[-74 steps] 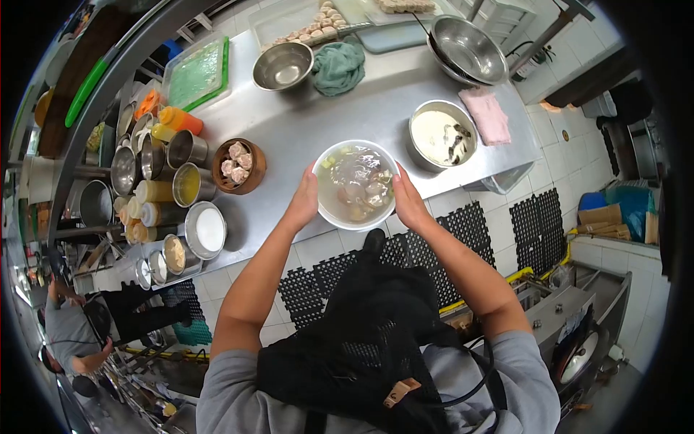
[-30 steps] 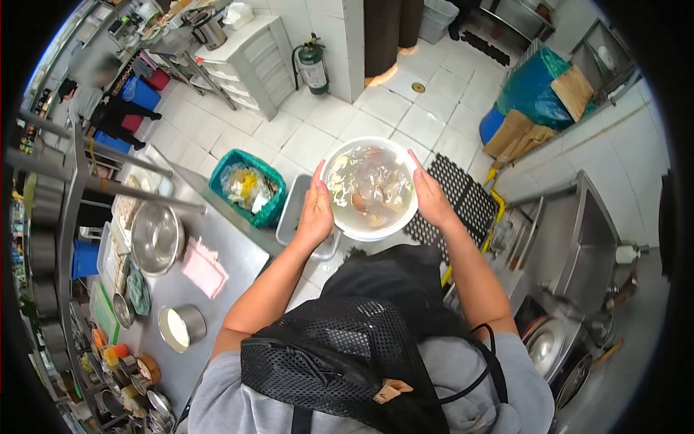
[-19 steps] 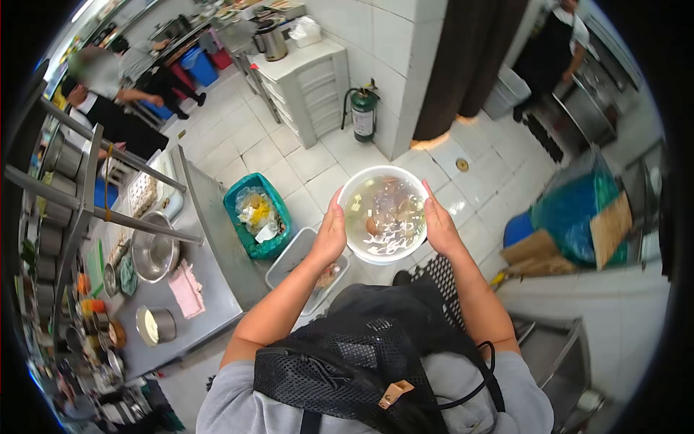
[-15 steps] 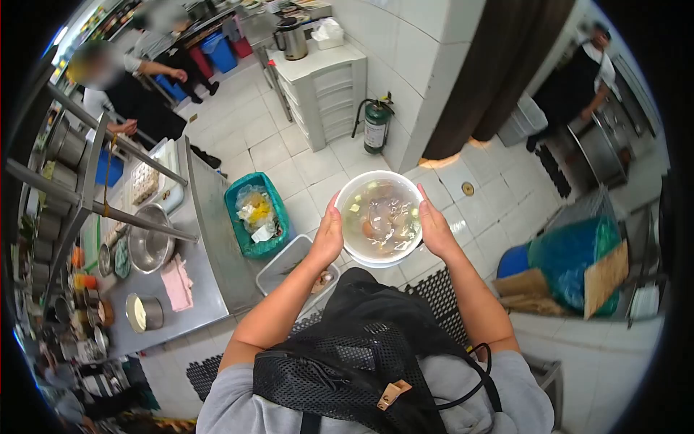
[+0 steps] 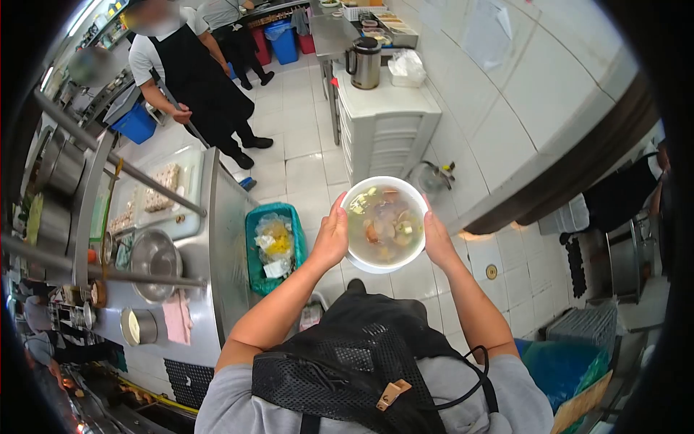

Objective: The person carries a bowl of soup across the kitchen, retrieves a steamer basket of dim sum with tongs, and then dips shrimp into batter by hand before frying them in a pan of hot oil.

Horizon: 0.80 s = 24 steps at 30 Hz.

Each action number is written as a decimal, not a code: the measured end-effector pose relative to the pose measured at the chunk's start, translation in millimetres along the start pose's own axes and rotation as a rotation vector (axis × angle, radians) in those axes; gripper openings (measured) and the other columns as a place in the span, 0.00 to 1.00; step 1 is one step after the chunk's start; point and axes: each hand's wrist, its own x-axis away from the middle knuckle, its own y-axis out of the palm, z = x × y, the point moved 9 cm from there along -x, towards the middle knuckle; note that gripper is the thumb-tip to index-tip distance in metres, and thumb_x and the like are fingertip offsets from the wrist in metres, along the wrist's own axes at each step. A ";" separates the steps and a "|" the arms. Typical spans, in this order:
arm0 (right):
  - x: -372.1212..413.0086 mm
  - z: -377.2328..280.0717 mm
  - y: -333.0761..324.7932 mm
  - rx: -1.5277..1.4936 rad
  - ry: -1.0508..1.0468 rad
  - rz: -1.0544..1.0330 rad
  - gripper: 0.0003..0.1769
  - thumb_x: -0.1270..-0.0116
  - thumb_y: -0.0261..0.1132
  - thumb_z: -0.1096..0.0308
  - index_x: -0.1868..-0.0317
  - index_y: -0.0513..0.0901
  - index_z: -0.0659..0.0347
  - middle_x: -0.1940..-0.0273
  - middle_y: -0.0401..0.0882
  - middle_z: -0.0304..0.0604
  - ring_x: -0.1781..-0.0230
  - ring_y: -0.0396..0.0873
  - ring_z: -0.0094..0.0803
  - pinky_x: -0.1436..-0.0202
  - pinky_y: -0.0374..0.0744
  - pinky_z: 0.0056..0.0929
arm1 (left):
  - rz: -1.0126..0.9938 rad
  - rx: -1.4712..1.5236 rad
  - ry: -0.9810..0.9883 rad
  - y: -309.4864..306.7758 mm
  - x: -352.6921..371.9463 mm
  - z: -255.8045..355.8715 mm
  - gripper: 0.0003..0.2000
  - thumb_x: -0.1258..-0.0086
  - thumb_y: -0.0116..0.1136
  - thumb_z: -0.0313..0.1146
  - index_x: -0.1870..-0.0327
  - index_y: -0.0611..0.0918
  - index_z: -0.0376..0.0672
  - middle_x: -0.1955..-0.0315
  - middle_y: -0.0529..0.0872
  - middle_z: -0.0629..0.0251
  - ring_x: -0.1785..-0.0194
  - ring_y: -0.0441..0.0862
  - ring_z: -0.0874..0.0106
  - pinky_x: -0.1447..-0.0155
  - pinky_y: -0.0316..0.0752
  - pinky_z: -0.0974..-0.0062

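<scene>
A white round tub (image 5: 385,269) is held level in front of my body, filled with cloudy liquid (image 5: 383,223). Pale green and brownish pieces float in it. My left hand (image 5: 332,235) presses against the tub's left side, its thumb near the rim. On the opposite side my right hand (image 5: 438,237) grips the wall the same way. The undersides of both hands and the tub's base are hidden from above.
Left is a steel counter (image 5: 199,318) with a metal bowl (image 5: 155,264), a pot (image 5: 139,325) and a pink cloth (image 5: 177,318). A green waste bin (image 5: 253,249) stands beside it. Ahead are white drawers (image 5: 390,116) and a person in a black apron (image 5: 195,72).
I have moved forward with the tub still between both hands. The drawers and the aproned person appear nearer, and the bin at the right has slid toward the lower edge of view.
</scene>
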 end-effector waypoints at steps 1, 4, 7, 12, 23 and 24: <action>-24.6 -4.3 1.0 -0.002 -0.004 -0.003 0.32 0.19 0.36 0.52 0.24 0.53 0.65 0.30 0.64 0.55 0.28 0.63 0.41 0.28 0.60 0.31 | 0.003 0.018 0.035 -8.0 -23.2 -1.3 0.28 0.18 0.27 0.49 0.27 0.61 0.38 0.40 0.77 0.45 0.34 0.72 0.56 0.31 0.63 0.64; -87.0 -3.2 9.4 0.002 0.064 -0.058 0.33 0.19 0.34 0.51 0.24 0.52 0.64 0.28 0.61 0.51 0.27 0.60 0.38 0.26 0.57 0.31 | 0.006 0.053 0.053 -24.9 -78.2 -2.0 0.28 0.18 0.26 0.49 0.27 0.61 0.37 0.40 0.76 0.47 0.33 0.71 0.58 0.30 0.63 0.65; -157.2 -2.3 16.9 0.070 0.064 -0.074 0.32 0.19 0.35 0.50 0.23 0.52 0.61 0.30 0.65 0.52 0.31 0.65 0.39 0.30 0.65 0.32 | 0.032 0.098 0.057 -45.1 -140.1 -5.6 0.28 0.18 0.26 0.50 0.28 0.61 0.37 0.39 0.76 0.49 0.32 0.70 0.61 0.29 0.62 0.67; -279.6 6.7 31.5 -0.029 0.053 -0.090 0.33 0.20 0.38 0.47 0.23 0.53 0.56 0.66 0.79 0.46 0.78 0.78 0.27 0.76 0.79 0.27 | 0.061 0.119 0.058 -76.4 -245.6 -27.4 0.29 0.18 0.25 0.50 0.28 0.61 0.37 0.36 0.72 0.52 0.31 0.67 0.63 0.28 0.60 0.69; -528.0 3.3 64.4 0.057 -0.070 -0.102 0.31 0.20 0.41 0.50 0.23 0.56 0.53 0.40 0.75 0.60 0.47 0.80 0.45 0.46 0.79 0.35 | 0.127 0.066 -0.054 -156.8 -466.0 -59.4 0.33 0.19 0.21 0.55 0.28 0.61 0.35 0.33 0.68 0.51 0.27 0.62 0.63 0.25 0.55 0.69; -549.1 3.2 69.6 0.002 0.017 -0.119 0.31 0.21 0.41 0.50 0.23 0.55 0.53 0.40 0.75 0.60 0.48 0.80 0.44 0.49 0.80 0.35 | 0.129 0.070 -0.047 -165.9 -489.5 -62.2 0.33 0.19 0.21 0.55 0.28 0.61 0.35 0.33 0.68 0.51 0.27 0.62 0.63 0.25 0.55 0.69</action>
